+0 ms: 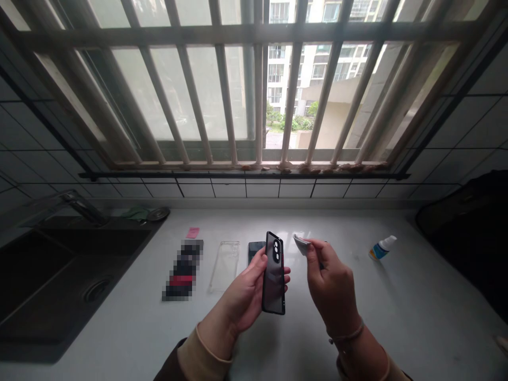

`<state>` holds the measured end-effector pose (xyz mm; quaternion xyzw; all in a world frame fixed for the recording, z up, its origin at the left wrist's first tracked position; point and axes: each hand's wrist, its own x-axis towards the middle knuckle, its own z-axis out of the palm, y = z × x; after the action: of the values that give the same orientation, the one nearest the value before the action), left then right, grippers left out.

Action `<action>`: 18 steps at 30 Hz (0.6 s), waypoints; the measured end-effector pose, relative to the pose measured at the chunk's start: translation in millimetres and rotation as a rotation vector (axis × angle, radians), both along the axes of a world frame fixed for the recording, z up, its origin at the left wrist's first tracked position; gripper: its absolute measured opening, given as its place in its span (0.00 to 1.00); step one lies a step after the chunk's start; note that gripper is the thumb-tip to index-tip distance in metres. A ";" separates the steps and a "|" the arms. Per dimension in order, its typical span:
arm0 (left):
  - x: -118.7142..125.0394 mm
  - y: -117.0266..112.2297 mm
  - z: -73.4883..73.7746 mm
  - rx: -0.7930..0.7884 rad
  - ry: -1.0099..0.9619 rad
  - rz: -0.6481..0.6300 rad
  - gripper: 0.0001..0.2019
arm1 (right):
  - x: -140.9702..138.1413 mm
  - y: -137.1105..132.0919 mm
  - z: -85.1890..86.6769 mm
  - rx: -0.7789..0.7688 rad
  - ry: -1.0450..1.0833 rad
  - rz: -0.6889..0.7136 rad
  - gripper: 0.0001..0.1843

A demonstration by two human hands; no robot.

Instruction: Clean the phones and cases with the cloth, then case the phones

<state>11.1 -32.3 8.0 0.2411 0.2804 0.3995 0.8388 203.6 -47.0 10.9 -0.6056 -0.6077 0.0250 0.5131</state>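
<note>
My left hand (pixel 250 286) grips a phone case (pixel 273 288) with a black frame, a smoky see-through back and a camera cutout near the top. It is held upright above the counter, back facing me. Whether a phone sits inside it, I cannot tell. To its right, my right hand (pixel 331 280) pinches a small folded grey cloth (pixel 302 244) between thumb and fingers, apart from the case. Partly hidden behind my left hand, a dark phone (pixel 254 252) lies on the counter. A clear phone case (pixel 225 264) lies flat left of it.
Farther left lie a blurred-out dark packet (pixel 186 262) and a pink slip (pixel 192 233). A dark sink (pixel 79 280) with a faucet (pixel 85 206) borders the white counter (pixel 397 328). On the right stand a small white-capped bottle (pixel 382 247) and a black bag-like object (pixel 472 238).
</note>
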 end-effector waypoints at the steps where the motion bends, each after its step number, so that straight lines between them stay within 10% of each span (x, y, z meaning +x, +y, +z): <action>1: 0.4 -2.4 1.7 0.027 -0.012 -0.031 0.32 | 0.3 0.4 -0.2 0.032 -0.052 -0.002 0.14; 7: 0.2 -6.4 6.9 0.139 -0.070 -0.099 0.24 | -12.2 1.6 -9.9 0.020 -0.206 0.245 0.13; 18: -4.5 13.8 -5.7 0.049 0.016 0.239 0.17 | -17.9 0.1 -10.7 -0.059 -0.369 0.524 0.11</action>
<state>6.6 -18.5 2.3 0.2296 0.3039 0.5014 0.7769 185.7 -46.9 0.2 -0.4373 -0.8248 0.0640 0.3525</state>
